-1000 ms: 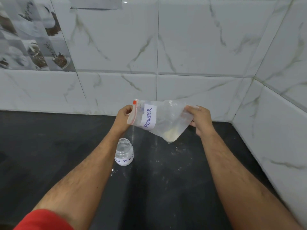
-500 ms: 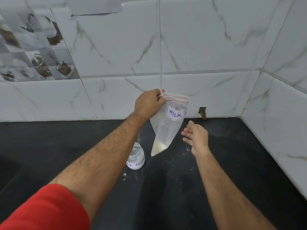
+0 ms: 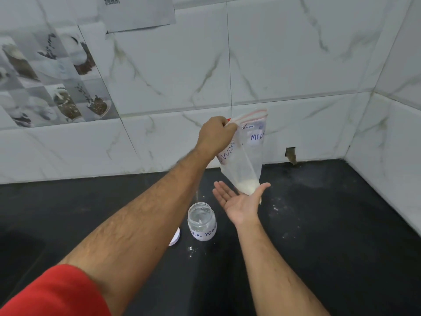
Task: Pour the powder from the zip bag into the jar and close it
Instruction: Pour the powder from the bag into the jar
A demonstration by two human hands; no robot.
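— Powder (image 3: 247, 187): where now?
— Gathered in the lowest corner of the zip bag (image 3: 245, 160), pale and heaped, well above the counter (image 3: 341, 236).
— And the bag?
— Hanging point down in the air, red zip strip at the top, handwritten labels on its side. Pinched at the top left corner by the left hand (image 3: 215, 137), fingers curled tight over the zip edge.
— Right hand (image 3: 241, 199)?
— Palm up under the bag's bottom corner, fingers spread and straight, thumb out to the right. Touching the powder-filled tip or just below it; cannot tell which.
— Holding anything?
— Nothing gripped; flat and wide.
— Jar (image 3: 202, 221)?
— Standing upright on the counter, mouth uncovered, just below and to the left of the right hand. Clear sides, white label with blue writing. Well below the bag, not under its tip.
— Lid (image 3: 175, 238)?
— Only an edge showing, white, lying on the counter left of the jar, mostly hidden behind the left forearm.
— Anything spilled?
— White specks scattered on the dark counter in front of the jar and off to the right.
— Farther out?
— Red sleeve (image 3: 52, 293) on the left arm at the bottom edge. Marbled white tiles (image 3: 284, 65) behind and to the right, a patterned tile panel (image 3: 45, 80) at upper left, a sheet of paper (image 3: 136, 12) stuck near the top.
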